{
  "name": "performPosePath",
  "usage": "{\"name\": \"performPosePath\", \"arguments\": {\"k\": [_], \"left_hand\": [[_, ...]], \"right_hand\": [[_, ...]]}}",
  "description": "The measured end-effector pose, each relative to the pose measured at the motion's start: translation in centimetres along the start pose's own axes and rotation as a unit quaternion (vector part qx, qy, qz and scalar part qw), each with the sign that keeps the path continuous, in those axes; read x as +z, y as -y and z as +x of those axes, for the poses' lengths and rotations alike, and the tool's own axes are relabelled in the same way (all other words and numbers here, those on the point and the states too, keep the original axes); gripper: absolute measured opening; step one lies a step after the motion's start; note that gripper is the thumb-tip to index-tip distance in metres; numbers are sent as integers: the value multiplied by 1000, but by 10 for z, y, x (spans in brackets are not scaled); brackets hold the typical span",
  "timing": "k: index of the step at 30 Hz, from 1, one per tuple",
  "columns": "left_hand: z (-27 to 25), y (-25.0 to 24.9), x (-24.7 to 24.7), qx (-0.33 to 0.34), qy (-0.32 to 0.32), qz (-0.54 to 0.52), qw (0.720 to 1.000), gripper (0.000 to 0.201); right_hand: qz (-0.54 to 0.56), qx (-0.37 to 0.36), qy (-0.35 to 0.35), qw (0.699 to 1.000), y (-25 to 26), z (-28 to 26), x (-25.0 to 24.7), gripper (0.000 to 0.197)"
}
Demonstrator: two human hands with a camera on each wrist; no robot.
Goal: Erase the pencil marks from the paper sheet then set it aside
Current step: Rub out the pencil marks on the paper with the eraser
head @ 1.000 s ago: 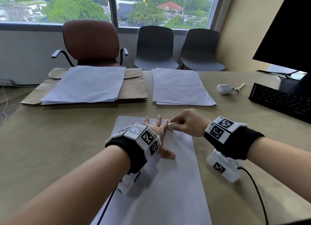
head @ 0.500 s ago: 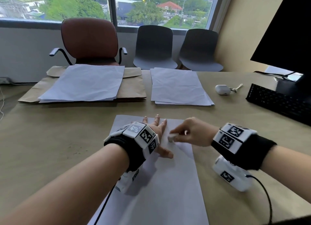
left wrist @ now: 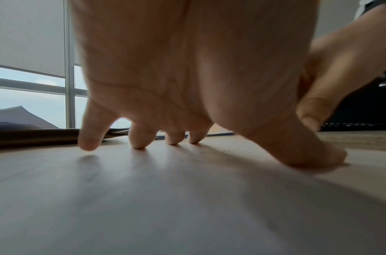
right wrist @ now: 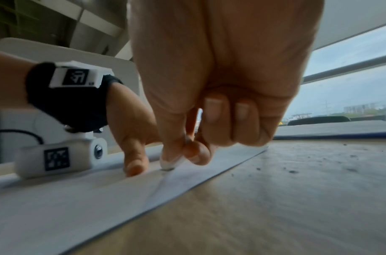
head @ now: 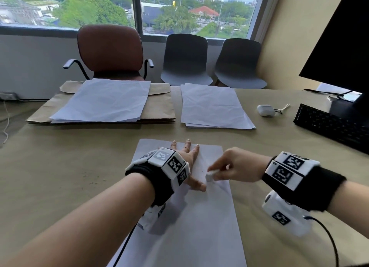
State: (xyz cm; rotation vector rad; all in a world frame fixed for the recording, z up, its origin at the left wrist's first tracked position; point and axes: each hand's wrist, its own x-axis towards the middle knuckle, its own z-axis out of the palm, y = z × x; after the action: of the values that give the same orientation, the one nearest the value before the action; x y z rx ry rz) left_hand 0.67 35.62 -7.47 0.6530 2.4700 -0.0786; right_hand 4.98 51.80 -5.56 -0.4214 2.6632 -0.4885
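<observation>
A white paper sheet [head: 191,222] lies lengthwise on the tan table in front of me. My left hand [head: 187,163] lies flat on its upper left part, fingers spread, fingertips [left wrist: 87,145] and thumb pressing the sheet [left wrist: 165,198] down. My right hand [head: 231,169] pinches a small white eraser [head: 210,176] between thumb and forefinger, its tip touching the paper just right of the left thumb. In the right wrist view the eraser [right wrist: 170,163] sits on the sheet [right wrist: 78,193] above a faint crease line. Pencil marks are too faint to make out.
Two stacks of white sheets lie at the back: one [head: 103,101] on brown envelopes at left, one [head: 213,107] at centre. A white earbud case [head: 265,110], a black keyboard [head: 335,127] and a monitor [head: 339,39] stand at right. Eraser crumbs [right wrist: 318,163] dot the table.
My right hand has drawn the eraser down the sheet toward me, from beside the left fingertips to beside the left thumb. The left hand has stayed pressed on the paper.
</observation>
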Motion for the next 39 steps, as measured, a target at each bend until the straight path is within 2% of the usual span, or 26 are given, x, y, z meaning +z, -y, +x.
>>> {"name": "performPosePath", "arguments": {"k": [6, 8, 12, 18, 24, 30, 32, 36, 37, 39], "left_hand": [[-1, 1, 1, 4, -5, 1, 1000, 117], [-2, -1, 1, 0, -6, 4, 1000, 117], [-2, -3, 0, -8, 1, 3, 1000, 117], [-3, -1, -1, -4, -3, 2, 1000, 117], [-2, -2, 0, -11, 1, 4, 1000, 118], [-4, -1, -1, -6, -5, 9, 1000, 116], [-4, -1, -1, -6, -4, 8, 1000, 116], [-5, -1, -2, 2, 0, -6, 1000, 114], [-6, 1, -4, 7, -3, -8, 1000, 112], [-6, 8, -9, 21, -11, -17, 1000, 107]], "right_hand": [[1, 8, -107, 994, 2, 24, -5, 30], [15, -9, -90, 996, 0, 14, 1, 29], [7, -6, -1, 1000, -2, -3, 0, 31], [-15, 10, -104, 994, -1, 22, -5, 32], [-33, 1, -1, 999, -4, -4, 0, 32], [-34, 46, -100, 993, 2, 15, -5, 34], [-42, 28, -82, 995, 0, 7, -1, 33], [-77, 15, 14, 997, -1, -11, -3, 30], [-66, 13, 10, 998, 0, -11, -5, 26], [12, 6, -53, 999, 1, -5, -8, 15]]}}
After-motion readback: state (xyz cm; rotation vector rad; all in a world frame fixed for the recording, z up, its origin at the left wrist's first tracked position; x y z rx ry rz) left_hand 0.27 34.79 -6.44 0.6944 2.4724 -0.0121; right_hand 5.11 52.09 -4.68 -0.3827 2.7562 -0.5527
